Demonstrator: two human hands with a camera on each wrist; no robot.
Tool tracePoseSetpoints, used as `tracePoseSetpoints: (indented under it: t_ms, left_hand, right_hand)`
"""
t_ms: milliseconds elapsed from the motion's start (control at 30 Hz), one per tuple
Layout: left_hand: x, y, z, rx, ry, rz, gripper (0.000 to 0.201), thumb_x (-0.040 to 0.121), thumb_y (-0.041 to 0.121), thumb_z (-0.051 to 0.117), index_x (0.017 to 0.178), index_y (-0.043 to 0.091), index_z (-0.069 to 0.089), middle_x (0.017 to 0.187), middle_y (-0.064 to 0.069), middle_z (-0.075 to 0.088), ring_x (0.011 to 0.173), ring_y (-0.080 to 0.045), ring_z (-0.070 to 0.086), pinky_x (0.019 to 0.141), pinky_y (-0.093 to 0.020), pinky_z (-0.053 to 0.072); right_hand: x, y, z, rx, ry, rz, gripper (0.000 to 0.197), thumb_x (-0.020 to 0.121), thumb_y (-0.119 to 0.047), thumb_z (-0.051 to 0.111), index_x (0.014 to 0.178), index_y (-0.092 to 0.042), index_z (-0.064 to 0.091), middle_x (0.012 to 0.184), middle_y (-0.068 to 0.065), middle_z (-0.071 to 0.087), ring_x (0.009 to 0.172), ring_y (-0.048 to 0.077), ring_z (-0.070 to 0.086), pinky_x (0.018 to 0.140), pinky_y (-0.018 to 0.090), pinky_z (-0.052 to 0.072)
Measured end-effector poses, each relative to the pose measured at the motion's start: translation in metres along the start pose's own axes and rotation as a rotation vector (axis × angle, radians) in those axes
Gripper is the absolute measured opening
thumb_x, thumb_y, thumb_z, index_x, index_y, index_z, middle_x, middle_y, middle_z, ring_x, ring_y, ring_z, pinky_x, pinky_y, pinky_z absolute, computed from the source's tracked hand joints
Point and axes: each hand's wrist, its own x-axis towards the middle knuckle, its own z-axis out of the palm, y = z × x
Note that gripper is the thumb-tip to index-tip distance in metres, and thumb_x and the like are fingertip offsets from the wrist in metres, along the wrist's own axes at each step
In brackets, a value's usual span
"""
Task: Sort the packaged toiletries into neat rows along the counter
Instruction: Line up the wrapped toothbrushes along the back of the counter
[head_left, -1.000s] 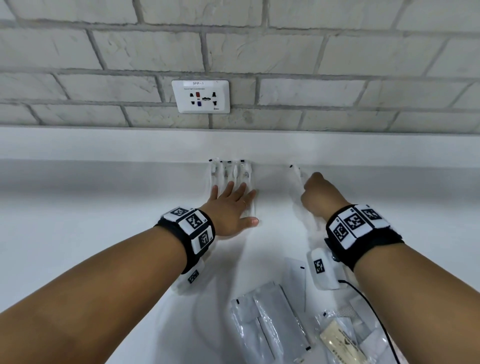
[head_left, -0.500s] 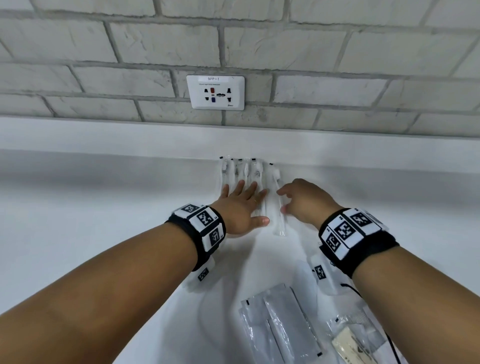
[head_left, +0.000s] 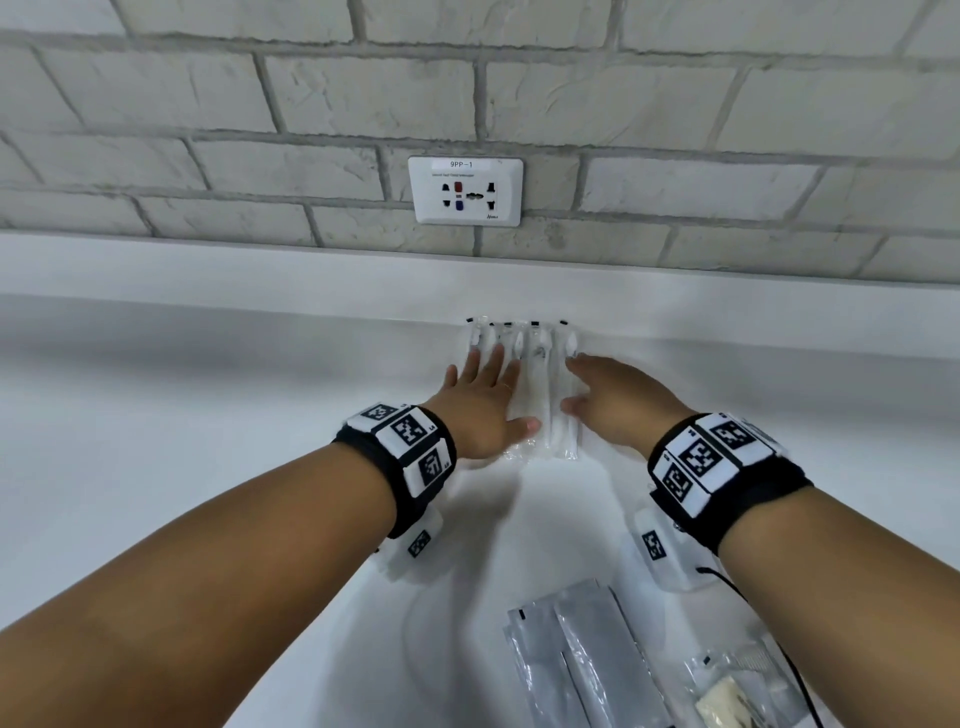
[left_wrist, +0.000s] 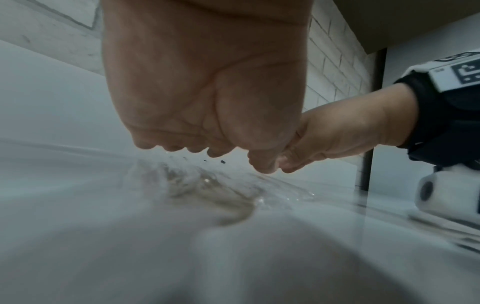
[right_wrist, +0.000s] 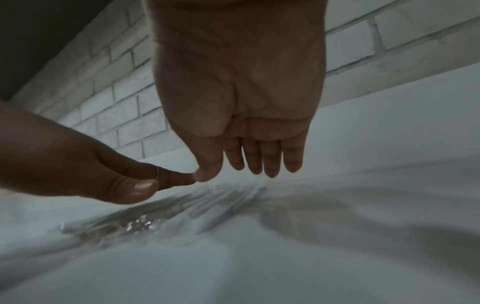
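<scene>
1. Fingers (head_left: 480, 366) of the left hand (head_left: 480, 410) lie straight and a little spread, flat on the row of wrapped toothbrushes (head_left: 535, 395), with the thumb stretched out along the near end of the packets.
2. Fingers (right_wrist: 270, 160) of the right hand (head_left: 618, 400) are straight and held close together, resting against the right edge of that same row; the thumb points in towards the left hand, and in the right wrist view its tip meets the left forefinger.
3. Neither hand pinches or curls round anything that I can see; both simply rest on the clear wrappers.
4. The toothbrush packets lie side by side, brush heads towards the wall, at the back of the white counter (head_left: 208, 441) just below the raised ledge (head_left: 208, 270).
5. Both wrists carry black bands (head_left: 415, 457) with white marker tiles.
6. Nearer the person, well apart from the row, two silvery flat sachets (head_left: 576, 654) lie overlapping on the counter.
7. Just to their right sits a clear packet (head_left: 737, 691) with something pale yellow inside; I cannot tell what it is.
8. Behind the ledge rises a pale brick wall (head_left: 727, 104) with a white socket plate (head_left: 466, 190) fixed above the row.
</scene>
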Motion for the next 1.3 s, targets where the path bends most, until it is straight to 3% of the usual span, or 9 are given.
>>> tracePoseSetpoints:
  t_ms: [100,267,500,733,1033,1100,1167,1233,1300]
  left_hand:
    - [-0.001,-0.011,-0.003,-0.006,-0.061,-0.044,0.086,0.094,0.061,0.031,0.152,0.014,-0.010,0.159,-0.007,-0.020,0.147,-0.027,-0.015,0.119,-0.047,-0.001]
    - [0.001,-0.016,-0.003,-0.015,-0.072,-0.021,0.086,0.094,0.061,0.031,0.152,0.013,-0.010,0.159,-0.007,-0.019,0.148,-0.024,-0.012,0.118,-0.044,0.000]
    - [-0.011,-0.015,-0.010,-0.041,-0.003,0.006,0.087,0.093,0.061,0.035,0.153,0.017,-0.011,0.159,-0.006,-0.020,0.147,-0.026,-0.016,0.118,-0.046,-0.003]
    - [-0.072,0.014,-0.014,0.032,0.041,0.148,0.072,0.096,0.052,0.041,0.154,0.020,0.013,0.162,-0.006,-0.002,0.149,-0.027,-0.007,0.119,-0.047,0.003]
    - [-0.154,0.067,0.046,0.027,-0.014,0.298,0.058,0.095,0.052,0.043,0.147,0.028,0.036,0.160,0.005,0.017,0.149,-0.014,0.005,0.119,-0.035,0.009]
    - [-0.165,0.080,0.052,-0.011,0.074,0.269,0.052,0.092,0.054,0.047,0.139,0.031,0.046,0.150,0.009,0.038,0.140,-0.014,0.031,0.111,-0.032,0.028]
    - [-0.177,0.092,0.053,-0.070,0.198,0.211,0.042,0.091,0.053,0.050,0.126,0.032,0.057,0.123,0.011,0.055,0.115,-0.012,0.054,0.092,-0.030,0.043]
    - [-0.190,0.108,0.055,-0.105,0.247,0.172,0.031,0.091,0.050,0.052,0.113,0.030,0.062,0.100,0.013,0.055,0.093,-0.010,0.058,0.078,-0.028,0.045]
    - [-0.199,0.123,0.058,-0.113,0.206,0.149,0.026,0.091,0.049,0.053,0.107,0.030,0.063,0.095,0.014,0.054,0.086,-0.009,0.055,0.072,-0.027,0.042]
  right_hand:
    - [-0.002,-0.008,0.005,-0.111,-0.098,-0.062,0.068,0.095,-0.036,0.054,0.152,-0.018,0.021,0.163,0.000,0.008,0.146,0.024,0.024,0.116,0.038,0.027]
    - [-0.002,-0.013,0.007,-0.123,-0.117,-0.070,0.066,0.095,-0.031,0.056,0.150,-0.013,0.025,0.162,0.002,0.014,0.141,0.027,0.034,0.111,0.039,0.034]
    - [-0.015,-0.003,-0.009,-0.038,-0.086,-0.048,0.062,0.102,-0.030,0.041,0.154,-0.021,0.011,0.163,-0.002,0.001,0.150,0.017,0.008,0.121,0.034,0.012]
    - [-0.099,0.015,-0.028,0.078,-0.091,0.016,0.047,0.101,-0.034,0.043,0.147,-0.031,0.035,0.155,-0.008,0.033,0.139,0.017,0.036,0.111,0.029,0.026]
    - [-0.247,0.075,0.003,0.431,-0.004,0.207,0.039,0.092,-0.035,0.059,0.131,-0.035,0.055,0.127,-0.015,0.057,0.120,0.008,0.053,0.097,0.025,0.038]
    - [-0.271,0.091,0.009,0.433,0.045,0.233,0.038,0.090,-0.038,0.061,0.128,-0.036,0.057,0.124,-0.014,0.058,0.119,0.007,0.053,0.100,0.028,0.039]
    - [-0.288,0.104,0.016,0.429,0.087,0.244,0.037,0.090,-0.039,0.061,0.127,-0.035,0.059,0.121,-0.014,0.057,0.116,0.006,0.052,0.099,0.028,0.039]
    - [-0.305,0.118,0.021,0.449,0.112,0.246,0.035,0.090,-0.038,0.061,0.124,-0.034,0.061,0.119,-0.015,0.057,0.114,0.004,0.052,0.095,0.025,0.038]
    - [-0.316,0.131,0.025,0.463,0.131,0.236,0.030,0.090,-0.033,0.062,0.120,-0.033,0.064,0.116,-0.014,0.059,0.109,0.002,0.054,0.086,0.016,0.038]
